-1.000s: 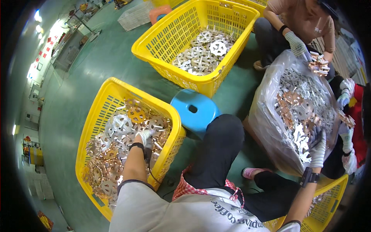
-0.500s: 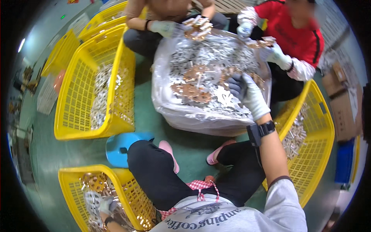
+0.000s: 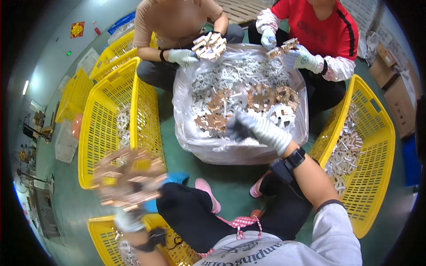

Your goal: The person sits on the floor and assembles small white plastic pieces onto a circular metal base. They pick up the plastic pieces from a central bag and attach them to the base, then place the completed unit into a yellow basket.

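a clear plastic liner (image 3: pixel 182 106) is holding silvery slivers (image 3: pixel 239 66) and coppery discs (image 3: pixel 212 123).
slotted yellow baskets (image 3: pixel 375 190) are holding metal parts (image 3: pixel 346 153); the gloved left hand (image 3: pixel 129 220) is gripping a blurred, tabbed coppery disc (image 3: pixel 126 188) near the lower-left basket (image 3: pixel 100 226); the right hand (image 3: pixel 253 126) is hovering at the liner's near side, fingers curling, contents impossible to tell; green floor (image 3: pixel 230 186) is showing.

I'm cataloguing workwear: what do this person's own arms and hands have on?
The right hand wears a pale glove, dark grey at the fingers, and a black strap with a dark unit. That arm's short sleeve is light grey, dark-edged. The left hand, blurred, wears a whitish glove and a dark wristband.
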`<state>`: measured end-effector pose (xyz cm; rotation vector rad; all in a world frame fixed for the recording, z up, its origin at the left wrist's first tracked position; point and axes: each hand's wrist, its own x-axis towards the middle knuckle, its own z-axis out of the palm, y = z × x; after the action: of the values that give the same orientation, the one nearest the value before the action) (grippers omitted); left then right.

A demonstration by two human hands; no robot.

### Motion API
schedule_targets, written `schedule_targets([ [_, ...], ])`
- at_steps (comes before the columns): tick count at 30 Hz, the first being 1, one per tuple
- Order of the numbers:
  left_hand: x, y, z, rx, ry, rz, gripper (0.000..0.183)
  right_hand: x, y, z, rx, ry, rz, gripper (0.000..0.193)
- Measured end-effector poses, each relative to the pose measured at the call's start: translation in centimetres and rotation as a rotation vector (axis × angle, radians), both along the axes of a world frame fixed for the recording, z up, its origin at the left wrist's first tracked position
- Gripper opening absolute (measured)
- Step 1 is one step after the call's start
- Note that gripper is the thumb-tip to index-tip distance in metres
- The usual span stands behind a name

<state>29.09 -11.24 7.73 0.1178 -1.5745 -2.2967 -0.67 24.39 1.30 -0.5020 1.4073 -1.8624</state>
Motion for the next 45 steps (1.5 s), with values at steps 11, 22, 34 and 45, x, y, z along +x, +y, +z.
schedule_targets([
  [11,-23.2,14.3,-3.1,-0.415,-0.331,-0.452,0.048,-1.2,1.9,2.7,-0.144,-0.026,-0.066,0.047],
  [22,-26.8,11.0,-5.6,0.077,-0.268,-0.301,0.04,-6.2,1.3,-4.3,-0.073,-0.054,-0.161,0.054],
  [34,-28.1,10.5,-6.9,0.122,-0.301,-0.072,0.037,-4.2,0.0,-10.2,0.857,0.578,0.557,0.046],
  [45,-29.1,10.9,-7.6,0.004,-0.418,-0.024,0.03,-7.0,2.7,-3.3,0.581,0.373,0.059,0.024],
])
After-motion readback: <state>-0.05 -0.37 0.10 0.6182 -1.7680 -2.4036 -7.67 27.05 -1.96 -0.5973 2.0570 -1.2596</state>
